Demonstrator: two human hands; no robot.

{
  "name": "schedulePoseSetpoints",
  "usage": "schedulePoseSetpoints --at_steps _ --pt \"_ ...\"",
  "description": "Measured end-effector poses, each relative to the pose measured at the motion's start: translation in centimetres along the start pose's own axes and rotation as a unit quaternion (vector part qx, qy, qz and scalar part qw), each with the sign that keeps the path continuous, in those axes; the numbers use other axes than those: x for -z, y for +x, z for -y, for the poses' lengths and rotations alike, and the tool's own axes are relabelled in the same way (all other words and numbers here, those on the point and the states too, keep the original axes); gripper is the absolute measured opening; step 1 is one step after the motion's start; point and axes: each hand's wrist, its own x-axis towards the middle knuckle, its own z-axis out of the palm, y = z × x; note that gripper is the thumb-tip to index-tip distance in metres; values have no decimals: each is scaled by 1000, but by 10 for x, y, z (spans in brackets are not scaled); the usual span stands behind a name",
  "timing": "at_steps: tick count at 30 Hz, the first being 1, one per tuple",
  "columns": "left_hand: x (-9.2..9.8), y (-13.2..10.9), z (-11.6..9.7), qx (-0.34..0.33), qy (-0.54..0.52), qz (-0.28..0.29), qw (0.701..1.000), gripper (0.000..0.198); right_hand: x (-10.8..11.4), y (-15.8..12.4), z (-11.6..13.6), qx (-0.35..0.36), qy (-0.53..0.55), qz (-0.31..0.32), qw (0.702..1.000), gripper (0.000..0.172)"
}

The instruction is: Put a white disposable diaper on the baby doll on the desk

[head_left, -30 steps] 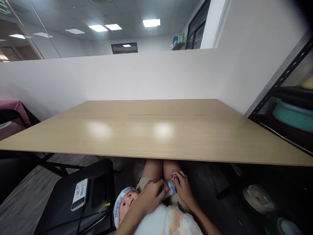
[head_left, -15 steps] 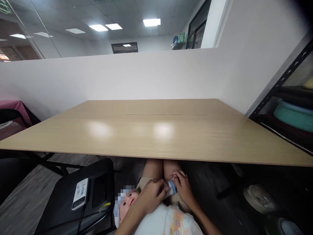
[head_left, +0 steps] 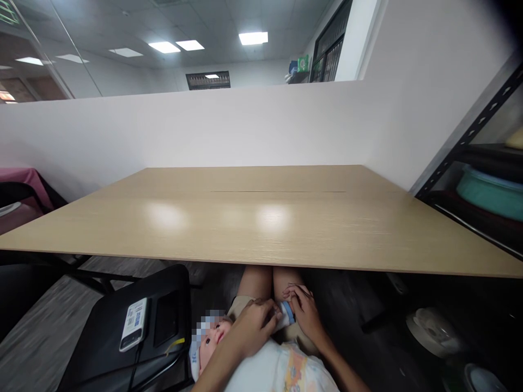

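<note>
A baby doll [head_left: 245,370] lies across my lap, its head in a white cap [head_left: 195,354] to the left. It wears a white top and a diaper [head_left: 300,370] with an orange print. My left hand [head_left: 257,321] reaches over the doll's body, its fingers curled on the doll's white sleeve [head_left: 281,322]. At the blue cuff [head_left: 289,312] of that sleeve, my right hand [head_left: 304,307] is closed with bent fingers around the doll's small hand. The doll's arm is partly hidden by my fingers.
A wooden table [head_left: 253,228] stands over my knees. On the black chair [head_left: 102,326] at the left lie a white phone [head_left: 134,324] and a dark flat object [head_left: 166,317]. A rack [head_left: 461,144] with a teal basin [head_left: 490,190] is at the right.
</note>
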Motion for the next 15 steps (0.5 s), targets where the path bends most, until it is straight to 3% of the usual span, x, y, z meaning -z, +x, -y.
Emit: schedulePoseSetpoints --at_steps 15 --pt "1 1 -1 0 -14 -2 1000 30 0 0 2 -4 4 -2 1000 29"
